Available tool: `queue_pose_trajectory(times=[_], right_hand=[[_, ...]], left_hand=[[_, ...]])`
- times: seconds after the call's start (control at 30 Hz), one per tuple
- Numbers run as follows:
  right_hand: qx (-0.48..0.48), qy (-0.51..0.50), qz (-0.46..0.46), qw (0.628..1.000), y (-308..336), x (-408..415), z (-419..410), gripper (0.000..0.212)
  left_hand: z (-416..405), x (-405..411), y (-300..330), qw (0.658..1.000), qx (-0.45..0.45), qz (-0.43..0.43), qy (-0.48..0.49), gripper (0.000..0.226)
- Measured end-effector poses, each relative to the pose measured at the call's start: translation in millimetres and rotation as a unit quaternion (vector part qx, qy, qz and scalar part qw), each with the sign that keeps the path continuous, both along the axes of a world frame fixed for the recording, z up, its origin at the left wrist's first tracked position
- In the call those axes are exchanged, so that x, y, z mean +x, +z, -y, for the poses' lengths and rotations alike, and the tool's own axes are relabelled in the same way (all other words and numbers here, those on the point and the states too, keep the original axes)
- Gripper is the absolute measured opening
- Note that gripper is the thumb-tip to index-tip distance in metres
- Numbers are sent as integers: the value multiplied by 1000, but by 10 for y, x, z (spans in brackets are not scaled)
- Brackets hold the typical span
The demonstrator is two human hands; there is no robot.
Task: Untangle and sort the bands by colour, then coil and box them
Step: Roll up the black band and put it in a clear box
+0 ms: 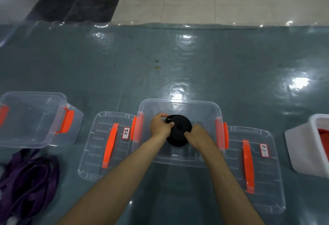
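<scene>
We're looking down over both forearms, and there's the black band coil (pixel 179 130), wound up tight, held over the open middle clear box (pixel 179 104). Our left hand (pixel 160 125) curls round the coil's left edge, fingers hooked over the top, while our right hand (pixel 195 134) grips its right side, so both hands are closed on the coil. Whether the coil touches the box floor, we cannot tell. Just left of that box lies a clear lid (pixel 106 146) with an orange handle and a white label; a matching lid (pixel 252 167) lies just to the right. Further left stands another open clear box (pixel 32 118) with orange latches, and in front of it, a loose heap of purple bands (pixel 28 183). At the far right edge, a white box (pixel 300 146) shows something red inside. Everything rests on the bench, under a glossy teal sheet (pixel 160 55).
</scene>
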State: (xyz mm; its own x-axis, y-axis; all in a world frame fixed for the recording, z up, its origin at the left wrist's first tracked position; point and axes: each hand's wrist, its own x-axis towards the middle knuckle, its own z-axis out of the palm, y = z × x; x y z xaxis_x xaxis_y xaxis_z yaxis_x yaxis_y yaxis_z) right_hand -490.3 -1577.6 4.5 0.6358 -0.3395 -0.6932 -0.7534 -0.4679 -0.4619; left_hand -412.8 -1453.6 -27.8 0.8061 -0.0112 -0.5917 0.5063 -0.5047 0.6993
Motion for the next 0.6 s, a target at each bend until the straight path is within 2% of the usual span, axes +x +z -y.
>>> queue_pose_trajectory(times=[0.1,0.17,0.27,0.33,0.43,0.53,0.6], right_hand=[[-32,16,22,999,109,-53,-36,12],[-57,24,63,996,255,-124,-81,13],[-110,53,140,983,533,-326,-177,46],[-144,55,197,968,779,-521,-267,50],[-172,57,273,945,1047,-837,-402,41],[-189,85,296,932,1196,-1094,-552,32],[-201,104,304,925,1224,-1244,-665,30]], left_hand=[[25,-31,43,988,97,88,-76,26],[2,-17,123,977,134,111,-123,28],[-78,-56,289,967,143,127,-170,31],[-152,-168,468,951,150,178,-204,27],[-335,-427,746,907,156,270,-284,27],[-657,-754,1035,835,181,356,-378,23],[-938,-998,1179,797,218,381,-416,24]])
